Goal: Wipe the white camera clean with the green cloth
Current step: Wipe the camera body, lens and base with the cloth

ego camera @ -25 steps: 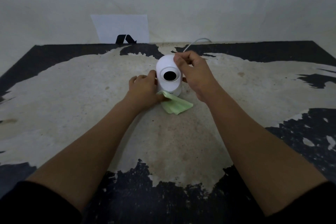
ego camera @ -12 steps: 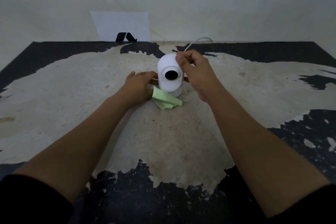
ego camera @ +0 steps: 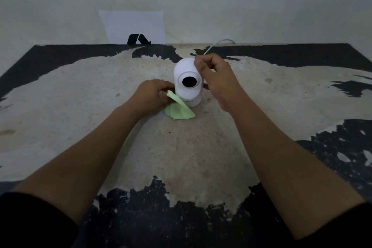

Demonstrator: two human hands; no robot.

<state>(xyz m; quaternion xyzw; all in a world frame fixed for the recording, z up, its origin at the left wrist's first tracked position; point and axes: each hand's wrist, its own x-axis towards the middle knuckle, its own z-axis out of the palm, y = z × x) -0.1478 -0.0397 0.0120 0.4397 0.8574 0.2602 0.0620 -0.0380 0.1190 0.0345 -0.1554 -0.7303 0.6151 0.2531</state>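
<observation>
White camera between both hands

Two bare forearms, black sleeves pushed up near the elbows, left sleeve at lower left corner, right sleeve at lower right, bare hands, no rings or watch visible

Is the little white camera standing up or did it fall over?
Standing up. The camera sits on its flat base on the table, round dark lens facing us, while the right hand steadies its top.
</observation>
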